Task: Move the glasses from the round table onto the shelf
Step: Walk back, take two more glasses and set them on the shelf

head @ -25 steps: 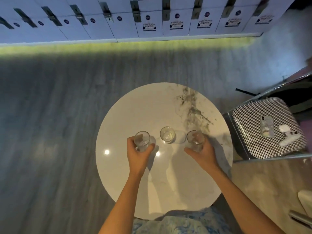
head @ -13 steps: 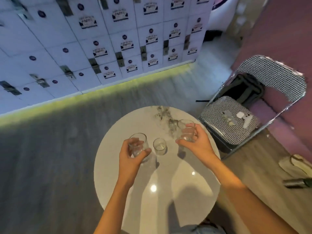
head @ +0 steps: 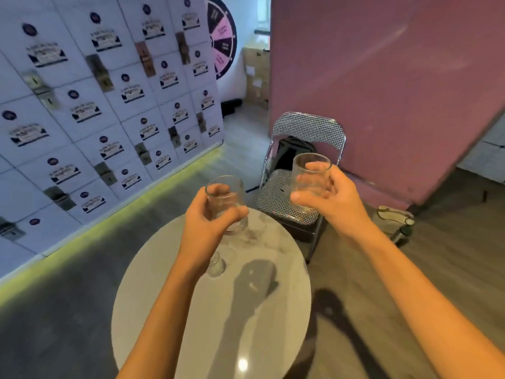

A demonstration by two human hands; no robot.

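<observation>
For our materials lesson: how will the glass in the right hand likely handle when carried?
Probably stiff yet breakable: the glass is clear, thin-rimmed. Likely slippery: its wall looks smooth. Seemingly light: it looks empty; the right hand alone holds it.

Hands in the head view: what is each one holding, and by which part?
The left hand grips one clear glass around its side wall; the right hand grips a second glass likewise. A third glass stands on the round table.

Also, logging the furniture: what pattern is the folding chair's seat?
The folding chair seat is black-and-white houndstooth check; head view.
</observation>
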